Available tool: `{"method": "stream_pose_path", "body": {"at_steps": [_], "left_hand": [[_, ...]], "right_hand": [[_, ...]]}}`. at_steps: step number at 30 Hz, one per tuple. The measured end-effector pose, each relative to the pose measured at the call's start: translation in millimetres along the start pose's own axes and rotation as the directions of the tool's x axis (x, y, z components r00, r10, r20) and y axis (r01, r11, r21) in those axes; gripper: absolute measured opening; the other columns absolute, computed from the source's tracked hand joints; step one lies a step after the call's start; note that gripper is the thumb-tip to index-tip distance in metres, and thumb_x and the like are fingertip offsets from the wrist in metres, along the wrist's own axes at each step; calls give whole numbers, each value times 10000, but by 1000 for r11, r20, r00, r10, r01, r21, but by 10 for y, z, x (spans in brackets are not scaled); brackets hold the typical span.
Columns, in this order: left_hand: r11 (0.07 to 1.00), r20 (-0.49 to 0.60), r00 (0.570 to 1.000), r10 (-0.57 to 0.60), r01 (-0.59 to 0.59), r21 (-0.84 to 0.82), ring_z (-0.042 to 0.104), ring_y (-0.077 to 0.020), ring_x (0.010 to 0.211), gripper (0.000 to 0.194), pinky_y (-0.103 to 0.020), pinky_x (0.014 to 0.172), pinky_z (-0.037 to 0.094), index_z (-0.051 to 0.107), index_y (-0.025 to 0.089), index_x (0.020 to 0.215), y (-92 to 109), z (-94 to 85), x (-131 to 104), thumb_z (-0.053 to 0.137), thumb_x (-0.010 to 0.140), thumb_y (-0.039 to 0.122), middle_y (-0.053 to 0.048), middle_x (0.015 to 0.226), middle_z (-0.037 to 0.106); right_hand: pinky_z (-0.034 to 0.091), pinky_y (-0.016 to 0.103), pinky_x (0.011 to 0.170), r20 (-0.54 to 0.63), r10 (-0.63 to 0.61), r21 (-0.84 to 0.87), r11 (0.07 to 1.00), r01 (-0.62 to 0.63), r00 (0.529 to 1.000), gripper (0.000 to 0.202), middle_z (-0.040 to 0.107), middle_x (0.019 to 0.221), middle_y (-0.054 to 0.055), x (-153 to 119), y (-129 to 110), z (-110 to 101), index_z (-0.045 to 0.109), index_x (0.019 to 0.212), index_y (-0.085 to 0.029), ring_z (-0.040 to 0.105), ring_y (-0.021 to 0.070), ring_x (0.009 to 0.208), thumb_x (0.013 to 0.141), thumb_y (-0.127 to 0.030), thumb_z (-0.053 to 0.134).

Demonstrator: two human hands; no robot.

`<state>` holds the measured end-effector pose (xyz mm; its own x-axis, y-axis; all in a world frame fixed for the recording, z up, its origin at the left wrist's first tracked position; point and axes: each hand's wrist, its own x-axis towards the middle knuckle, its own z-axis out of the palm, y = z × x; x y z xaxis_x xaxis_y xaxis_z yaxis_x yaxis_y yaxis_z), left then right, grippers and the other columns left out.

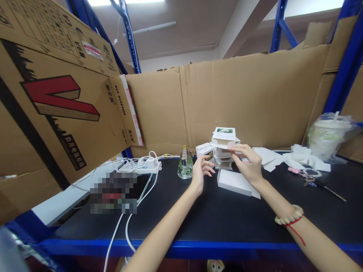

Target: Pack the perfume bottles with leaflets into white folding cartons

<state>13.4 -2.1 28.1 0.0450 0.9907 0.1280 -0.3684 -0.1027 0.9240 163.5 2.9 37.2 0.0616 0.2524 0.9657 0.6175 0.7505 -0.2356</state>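
The right hand point(249, 163) is pinching the near edge of the top box point(222, 138) between thumb and fingertips, while that box is sitting at the top of a stack point(222, 163) of small white boxes, close to the cardboard wall point(255, 94) at the back of the table point(159, 223). The left hand point(200, 173) is hovering just left of the stack, its fingers spreading loosely, slightly curling, and gripping nothing; a small box point(203, 148) is showing just behind its thumb (whether the two are touching, I cannot tell). A flat box point(234, 182) is lying in front of the stack, below the right hand, and a row of glass bottles point(185, 170) is standing just beyond the left hand on its outer side. Farther right, white cards point(266, 158) are resting near crumpled tissues point(302, 155), keys point(310, 181) are lying in front of those, and a lidded cup point(326, 138) is standing in a clear bag behind. On the left, a power strip point(138, 166) is trailing white cables point(154, 185), and a big printed carton point(93, 83) is rising above. A beaded bracelet point(289, 218) is circling the right wrist, its red cord hanging down.
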Motion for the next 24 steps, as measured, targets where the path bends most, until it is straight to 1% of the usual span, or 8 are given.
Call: {"method": "stream_pose_path", "body": {"at_steps": [5, 8, 11, 14, 16, 19, 21, 24], "left_hand": [[997, 68, 995, -67, 68, -20, 562, -122, 426, 462, -188, 366, 388, 506, 114, 1032, 56, -31, 8, 268, 872, 475, -29, 621, 594], [990, 103, 985, -138, 138, 0, 587, -144, 441, 519, -203, 357, 408, 479, 118, 1108, 53, -37, 19, 250, 866, 516, -32, 639, 591], [975, 138, 965, -223, 223, 14, 602, -140, 462, 500, -200, 371, 423, 510, 128, 1071, 38, -36, 25, 247, 874, 504, -40, 691, 601], [965, 168, 951, -259, 263, -2, 596, -111, 474, 452, -175, 400, 425, 564, 118, 962, 32, -48, 24, 275, 884, 457, -51, 719, 615], [967, 165, 955, -248, 254, -19, 592, -100, 491, 404, -162, 410, 416, 585, 119, 906, 41, -64, 19, 311, 880, 415, -53, 728, 623], [981, 130, 976, -177, 185, -55, 596, -92, 557, 277, -151, 429, 413, 596, 141, 903, 71, -85, 6, 406, 844, 334, -49, 814, 645], [988, 106, 986, -129, 137, -71, 598, -91, 599, 211, -145, 436, 413, 594, 157, 927, 91, -89, -5, 476, 800, 279, -41, 853, 646], [993, 72, 994, -87, 93, -77, 598, -98, 625, 233, -151, 436, 415, 582, 179, 965, 96, -85, -12, 539, 740, 223, -31, 873, 645]], "right_hand": [[550, 307, 579, -7, 157, 113, 981, -155, 988, 135, 645, 673, 18, -23, -19, 34, 614, 653, -223, 616, 167, 678, 719, -195, 500], [529, 279, 530, 72, 244, 226, 940, -254, 967, 135, 610, 575, -2, -30, -16, 66, 605, 618, -218, 595, 149, 594, 671, -183, 486], [518, 265, 493, 165, 311, 342, 872, -350, 936, 128, 592, 529, -15, -32, -27, 98, 617, 609, -216, 575, 134, 534, 625, -182, 494], [532, 272, 486, 251, 350, 406, 808, -427, 902, 98, 582, 505, -18, -37, -47, 121, 625, 592, -211, 574, 133, 516, 592, -187, 530], [546, 282, 488, 298, 376, 433, 765, -476, 877, 73, 571, 494, -18, -43, -56, 131, 623, 578, -208, 575, 135, 516, 578, -193, 551], [564, 293, 494, 321, 447, 496, 672, -550, 835, 44, 585, 544, -6, -51, -54, 143, 620, 587, -201, 592, 147, 571, 563, -218, 588], [569, 286, 495, 304, 489, 531, 626, -572, 817, 68, 600, 616, 7, -52, -41, 150, 620, 606, -198, 601, 157, 639, 555, -242, 624], [572, 271, 500, 228, 540, 533, 627, -567, 810, 150, 601, 726, 23, -52, -9, 164, 622, 658, -197, 593, 162, 717, 570, -308, 671]]}}
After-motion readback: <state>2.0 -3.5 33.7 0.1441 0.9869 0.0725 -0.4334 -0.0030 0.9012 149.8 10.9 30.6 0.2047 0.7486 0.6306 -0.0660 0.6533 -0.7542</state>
